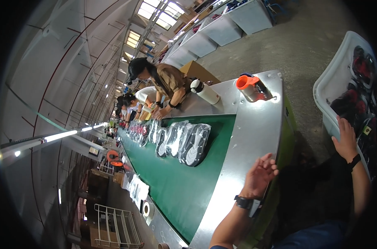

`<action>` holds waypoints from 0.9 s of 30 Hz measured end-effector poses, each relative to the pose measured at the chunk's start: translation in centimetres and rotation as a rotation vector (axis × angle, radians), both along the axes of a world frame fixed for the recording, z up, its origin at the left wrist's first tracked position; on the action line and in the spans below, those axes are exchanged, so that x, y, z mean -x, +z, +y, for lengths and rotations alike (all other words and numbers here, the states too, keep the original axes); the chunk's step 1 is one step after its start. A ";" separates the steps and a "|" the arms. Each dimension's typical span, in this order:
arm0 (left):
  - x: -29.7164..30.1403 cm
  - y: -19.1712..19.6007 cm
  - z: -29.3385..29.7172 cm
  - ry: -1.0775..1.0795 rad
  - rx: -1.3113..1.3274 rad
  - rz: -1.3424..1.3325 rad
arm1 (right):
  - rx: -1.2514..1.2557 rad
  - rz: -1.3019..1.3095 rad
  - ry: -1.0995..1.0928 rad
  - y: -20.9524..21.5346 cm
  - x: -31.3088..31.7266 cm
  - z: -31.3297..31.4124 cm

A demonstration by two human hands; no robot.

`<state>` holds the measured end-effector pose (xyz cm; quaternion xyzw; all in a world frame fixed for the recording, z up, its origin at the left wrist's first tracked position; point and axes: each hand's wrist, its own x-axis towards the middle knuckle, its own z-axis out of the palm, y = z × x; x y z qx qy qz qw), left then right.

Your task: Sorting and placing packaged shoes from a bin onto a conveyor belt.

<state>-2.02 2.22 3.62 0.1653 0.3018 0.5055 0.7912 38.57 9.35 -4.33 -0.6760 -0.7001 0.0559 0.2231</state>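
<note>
My left hand (258,177), a watch on its wrist, is held palm up over the corner of the metal conveyor frame (248,137). Its fingers are loosely bent and apart, with nothing in them. On the right, my right hand (345,141) reaches to the rim of a white plastic bin (321,93); its fingers are stretched out and it wears a dark wristband. Dark and red shoes (349,103) fill the bin, some glossy as if wrapped. Shoes in clear plastic bags (194,145) lie in a row on the green conveyor belt (171,176).
A co-worker (169,85) leans over the belt's far side, others beyond. On the metal frame stand a white bottle (206,92) and a clear jug with an orange rim (248,88). A tape roll (147,209) and plastic bags (137,190) lie along the left edge. Large bins (219,31) line the back.
</note>
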 end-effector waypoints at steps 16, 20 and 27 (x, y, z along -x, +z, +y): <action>34.1 0.0 10.1 0.392 -0.095 2.212 | 0.103 -0.065 0.027 3.1 0.7 -0.2; 31.8 -2.7 10.6 0.356 -0.057 2.403 | 0.088 -0.081 0.006 2.4 0.3 -0.5; 31.5 0.0 9.7 0.354 -0.015 2.507 | 0.070 -0.101 0.035 1.3 1.4 0.2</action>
